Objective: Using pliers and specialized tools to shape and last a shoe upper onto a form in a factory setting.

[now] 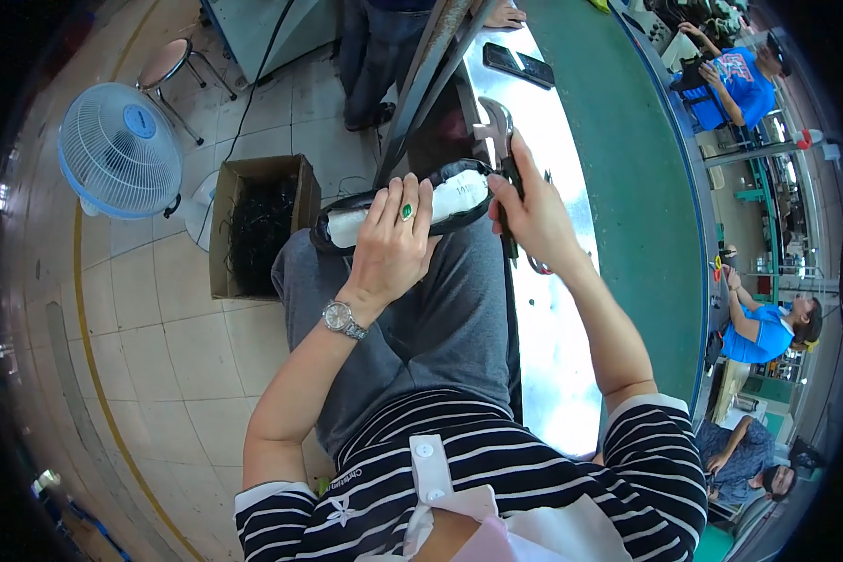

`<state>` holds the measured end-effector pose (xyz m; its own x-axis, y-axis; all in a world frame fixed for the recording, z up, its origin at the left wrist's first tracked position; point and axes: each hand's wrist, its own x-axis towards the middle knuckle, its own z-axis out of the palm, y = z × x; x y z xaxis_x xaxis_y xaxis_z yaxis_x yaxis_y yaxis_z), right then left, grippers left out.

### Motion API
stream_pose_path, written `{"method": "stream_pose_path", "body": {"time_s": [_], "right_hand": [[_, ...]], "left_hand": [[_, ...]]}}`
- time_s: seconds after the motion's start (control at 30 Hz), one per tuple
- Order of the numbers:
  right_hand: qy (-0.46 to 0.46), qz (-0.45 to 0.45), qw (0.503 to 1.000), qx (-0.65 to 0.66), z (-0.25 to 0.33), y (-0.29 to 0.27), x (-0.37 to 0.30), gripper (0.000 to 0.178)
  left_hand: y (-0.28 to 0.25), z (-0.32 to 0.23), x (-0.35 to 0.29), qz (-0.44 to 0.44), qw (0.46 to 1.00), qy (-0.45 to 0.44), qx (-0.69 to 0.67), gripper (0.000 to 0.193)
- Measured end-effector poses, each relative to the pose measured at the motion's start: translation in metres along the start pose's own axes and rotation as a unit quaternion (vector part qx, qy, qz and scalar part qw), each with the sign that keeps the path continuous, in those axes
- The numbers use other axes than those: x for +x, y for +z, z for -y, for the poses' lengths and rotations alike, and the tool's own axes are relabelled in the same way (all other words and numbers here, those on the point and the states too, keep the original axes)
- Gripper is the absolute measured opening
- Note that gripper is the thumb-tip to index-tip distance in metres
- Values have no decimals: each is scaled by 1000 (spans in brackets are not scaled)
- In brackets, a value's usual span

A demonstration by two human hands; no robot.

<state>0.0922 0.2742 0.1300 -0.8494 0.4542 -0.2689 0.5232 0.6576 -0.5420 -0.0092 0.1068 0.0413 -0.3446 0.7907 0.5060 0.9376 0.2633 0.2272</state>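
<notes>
Well, from the head view, the left hand lies across a shoe-shaped piece, black around the edge with a white face turned up. Its fingers are straight, pressed side by side and clasping the piece; one wears a ring with a green stone, and a silver watch sits on the wrist. The piece is over the grey-trousered thighs — whether it rests on them I can't tell.

The right hand has its fingers closed round a metal-headed tool, head pointing away from the body. The thumb is at the piece's right end — touching or only just beside it, I can't say.

On the right runs a shiny metal tabletop, with a dark phone at its far end and a green surface beyond its outer edge. Left of the knees stands a cardboard box holding black scraps, near a white-and-blue fan and a round stool.
</notes>
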Motion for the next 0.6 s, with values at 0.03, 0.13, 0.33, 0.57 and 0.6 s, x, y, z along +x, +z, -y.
{"method": "stream_pose_path", "body": {"time_s": [0.03, 0.13, 0.33, 0.57, 0.6], "right_hand": [[15, -38, 999, -1, 0, 8, 2, 55], [26, 57, 998, -18, 11, -7, 3, 58], [-100, -61, 991, -71, 16, 16, 0, 65], [-89, 8, 994, -56, 19, 5, -6, 65], [-73, -43, 995, -56, 9, 15, -6, 63]], "left_hand": [[1, 0, 0, -1, 1000, 0, -1, 66], [5, 2, -1, -1, 1000, -8, -6, 66], [4, -3, -1, -9, 1000, -9, -21, 70], [7, -3, -3, -23, 999, -25, -29, 68], [7, -5, -2, -26, 999, -19, -25, 67]]}}
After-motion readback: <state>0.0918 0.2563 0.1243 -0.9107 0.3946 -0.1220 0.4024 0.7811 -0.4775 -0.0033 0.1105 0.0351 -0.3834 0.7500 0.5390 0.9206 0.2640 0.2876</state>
